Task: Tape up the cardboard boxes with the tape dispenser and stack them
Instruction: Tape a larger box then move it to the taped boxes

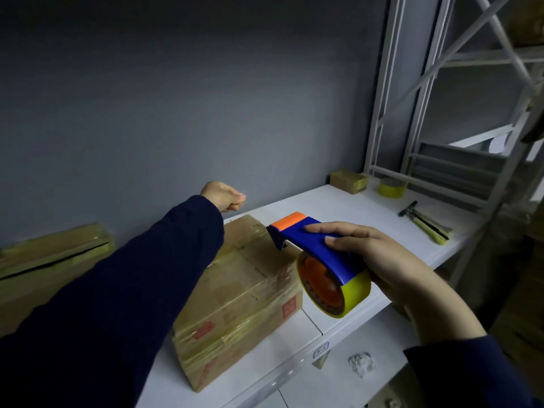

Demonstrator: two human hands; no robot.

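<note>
A cardboard box (250,290), wrapped in clear tape with red printed marks, lies on the white table (353,210). My right hand (382,260) grips a tape dispenser (318,248) with a blue handle, orange tip and yellow tape roll. It hovers over the box's right end, with the blade just above the top. My left hand (223,197) reaches past the box's far edge, raised near the wall. Its fingers are pinched together on a small shiny bit that looks like the tape end. The strip itself is hard to make out.
A second taped box (53,260) sits at the left by the grey wall. At the table's far end are a small box (348,181), a spare yellow tape roll (391,188) and a hand tool (424,222). White metal shelving (441,83) stands at right.
</note>
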